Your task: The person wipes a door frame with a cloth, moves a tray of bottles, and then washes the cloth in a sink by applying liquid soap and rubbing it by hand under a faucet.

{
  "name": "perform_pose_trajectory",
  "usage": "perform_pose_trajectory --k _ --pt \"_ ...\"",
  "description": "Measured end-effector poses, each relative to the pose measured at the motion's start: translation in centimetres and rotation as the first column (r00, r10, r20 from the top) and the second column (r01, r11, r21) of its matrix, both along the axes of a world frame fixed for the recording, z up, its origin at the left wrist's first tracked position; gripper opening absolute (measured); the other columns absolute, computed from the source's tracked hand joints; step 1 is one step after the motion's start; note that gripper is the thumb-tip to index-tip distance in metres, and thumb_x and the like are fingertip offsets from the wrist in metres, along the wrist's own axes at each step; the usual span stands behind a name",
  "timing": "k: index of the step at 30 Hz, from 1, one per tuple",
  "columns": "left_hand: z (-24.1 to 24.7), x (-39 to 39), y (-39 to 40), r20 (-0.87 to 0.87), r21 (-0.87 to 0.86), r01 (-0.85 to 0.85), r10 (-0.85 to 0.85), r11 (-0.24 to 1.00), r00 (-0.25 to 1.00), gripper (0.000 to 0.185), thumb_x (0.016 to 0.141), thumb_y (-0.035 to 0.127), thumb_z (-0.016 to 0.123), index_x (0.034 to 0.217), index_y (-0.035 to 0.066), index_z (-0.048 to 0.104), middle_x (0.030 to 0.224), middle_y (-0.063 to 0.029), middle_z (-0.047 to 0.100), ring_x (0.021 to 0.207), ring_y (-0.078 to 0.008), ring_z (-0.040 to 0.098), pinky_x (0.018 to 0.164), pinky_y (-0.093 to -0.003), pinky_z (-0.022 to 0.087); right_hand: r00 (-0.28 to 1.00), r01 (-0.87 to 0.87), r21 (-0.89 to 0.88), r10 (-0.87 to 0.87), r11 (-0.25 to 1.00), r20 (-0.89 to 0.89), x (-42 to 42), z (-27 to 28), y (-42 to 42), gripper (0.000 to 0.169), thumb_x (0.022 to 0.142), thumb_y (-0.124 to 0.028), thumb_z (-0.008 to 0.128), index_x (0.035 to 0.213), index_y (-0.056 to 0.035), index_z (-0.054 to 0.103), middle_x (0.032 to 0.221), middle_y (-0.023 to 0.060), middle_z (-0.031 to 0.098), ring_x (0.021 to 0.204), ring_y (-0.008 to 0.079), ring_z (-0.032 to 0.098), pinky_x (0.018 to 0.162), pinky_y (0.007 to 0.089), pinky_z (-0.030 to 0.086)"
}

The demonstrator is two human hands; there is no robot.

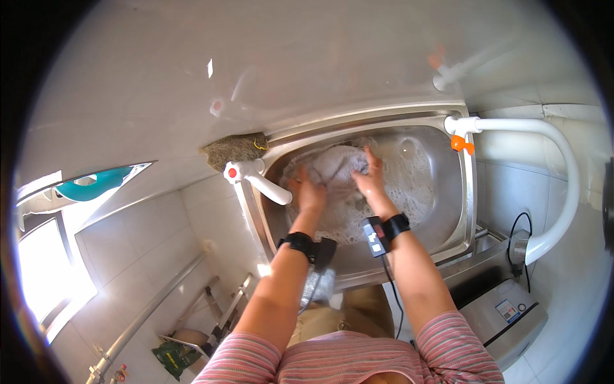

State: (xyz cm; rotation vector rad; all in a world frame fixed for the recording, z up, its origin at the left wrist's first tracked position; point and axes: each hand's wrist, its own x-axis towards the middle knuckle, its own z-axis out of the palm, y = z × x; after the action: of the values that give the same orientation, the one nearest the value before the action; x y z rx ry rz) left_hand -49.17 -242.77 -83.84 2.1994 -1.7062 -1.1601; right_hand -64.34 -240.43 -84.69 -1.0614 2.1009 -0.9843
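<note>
A wet, pale cloth lies bunched in foamy water in the stainless steel sink. My left hand, slightly blurred, holds the cloth's left side, some of its fingers hidden by the fabric and water. On the opposite side, my right hand grips the cloth's right edge, thumb and forefinger spread along it. Suds float on the water to the right of my right hand. Both wrists carry black straps with small boxes and cables.
A white tap reaches over the sink's left rim. Beside it, a brownish scouring pad rests against the steel wall panel. At the right corner, a white pipe with an orange valve handle curves down towards a grey appliance.
</note>
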Motion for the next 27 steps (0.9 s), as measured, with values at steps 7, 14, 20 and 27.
perform_pose_trajectory --k 7,14,20,27 --pt "1.2 -0.1 -0.3 -0.244 -0.187 0.068 -0.114 0.980 0.963 0.077 0.061 -0.002 0.060 0.129 0.019 0.031 0.130 -0.0234 0.014 0.122 -0.0390 0.018 0.098 -0.0388 0.026 0.675 0.240 0.123 -0.257 0.963 0.692 1.0 0.8 0.8 0.062 0.071 -0.003 0.057 0.128 -0.0029 0.032 0.123 0.0138 0.040 0.106 0.0201 0.044 0.089 0.0286 0.036" --pt "4.0 -2.4 2.4 -0.717 0.032 0.317 -0.199 0.948 0.668 0.058 0.069 0.007 0.061 0.124 0.013 0.043 0.107 -0.0193 0.054 0.105 -0.0300 0.048 0.091 -0.0333 0.035 0.126 0.293 0.268 -0.315 0.918 0.941 1.8 5.1 1.2 0.073 0.078 -0.044 0.055 0.134 -0.0139 0.019 0.128 0.0077 0.033 0.101 0.0231 0.047 0.083 0.0370 0.041" --pt "13.0 -4.5 3.8 -0.567 -0.102 0.299 -0.303 0.949 0.766 0.041 0.071 0.018 0.065 0.109 0.009 0.051 0.098 -0.0225 0.054 0.089 -0.0345 0.053 0.079 -0.0377 0.042 0.105 0.326 0.278 -0.327 0.904 0.939 1.1 6.6 3.7 0.048 0.077 -0.041 0.058 0.111 -0.0094 0.045 0.100 0.0046 0.046 0.086 0.0167 0.050 0.070 0.0295 0.044" --pt "12.4 -4.9 4.3 -0.368 -0.166 0.191 -0.240 0.968 0.898 0.027 0.079 0.027 0.055 0.095 0.005 0.055 0.082 -0.0239 0.057 0.076 -0.0393 0.056 0.067 -0.0402 0.044 0.091 0.366 0.297 -0.352 0.882 0.932 2.9 7.3 4.3 0.040 0.078 -0.038 0.057 0.100 -0.0061 0.049 0.087 0.0020 0.049 0.078 0.0130 0.050 0.064 0.0274 0.043"
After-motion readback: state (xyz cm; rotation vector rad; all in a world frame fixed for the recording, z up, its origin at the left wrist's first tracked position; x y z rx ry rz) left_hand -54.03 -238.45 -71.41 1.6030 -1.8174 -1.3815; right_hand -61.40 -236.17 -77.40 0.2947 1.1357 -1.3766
